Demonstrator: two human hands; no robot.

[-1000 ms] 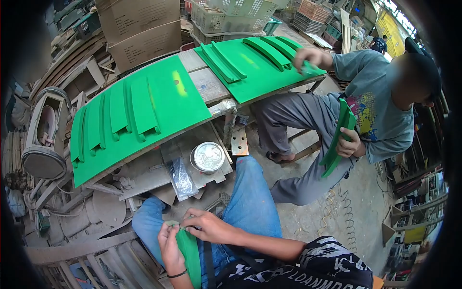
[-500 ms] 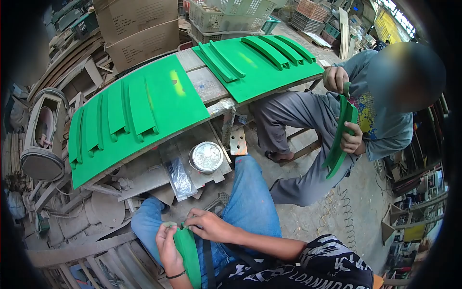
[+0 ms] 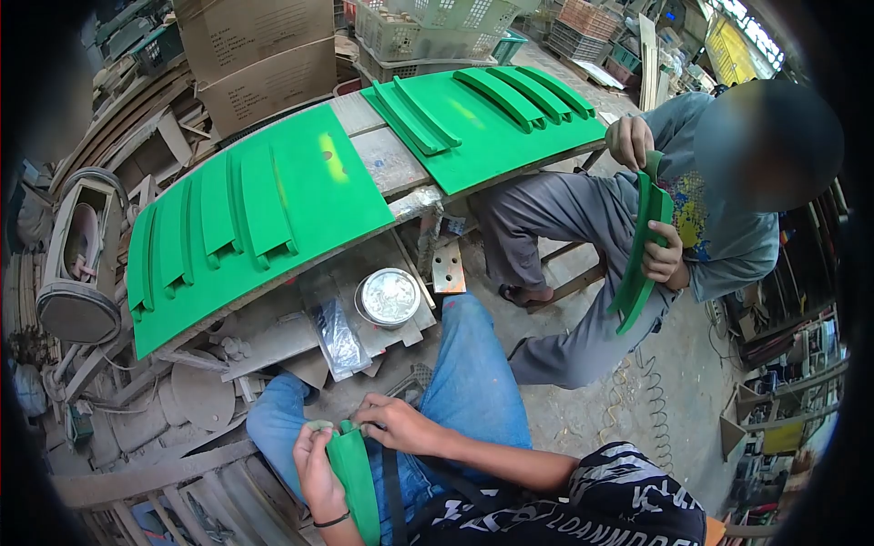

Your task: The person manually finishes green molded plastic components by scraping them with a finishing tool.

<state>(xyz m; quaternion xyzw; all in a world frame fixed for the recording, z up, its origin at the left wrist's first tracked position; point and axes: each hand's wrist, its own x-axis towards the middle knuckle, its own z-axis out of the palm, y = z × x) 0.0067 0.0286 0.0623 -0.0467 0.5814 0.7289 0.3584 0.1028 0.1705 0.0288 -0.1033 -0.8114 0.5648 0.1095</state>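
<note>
A green-painted grooved strip [image 3: 356, 482] rests on my lap, its notched top end pointing away from me. My left hand [image 3: 315, 460] is closed around its left edge near that end, thumb and fingers pinched together. At the right side of the same end, my right hand [image 3: 393, 424] has its fingers pinched together; whatever is between them is hidden. Across from me, a seated person's hand [image 3: 665, 259] holds a similar long green strip [image 3: 635, 264] upright. That person's other hand [image 3: 630, 142] pinches a small green piece at the strip's top.
Green boards [image 3: 341, 205] on a worktable carry several more green strips [image 3: 264, 200]. Below stand a lidded metal can [image 3: 390, 297] and a clear plastic bag [image 3: 340, 337]. Cardboard boxes [image 3: 264, 91] and plastic crates [image 3: 401, 36] lie behind; a wooden slatted frame [image 3: 155, 473] is at my left.
My right fingers have drawn slightly to the right, baring more of the strip's notched end. My left hand stays put. The other person's upper hand has shifted slightly left and up.
</note>
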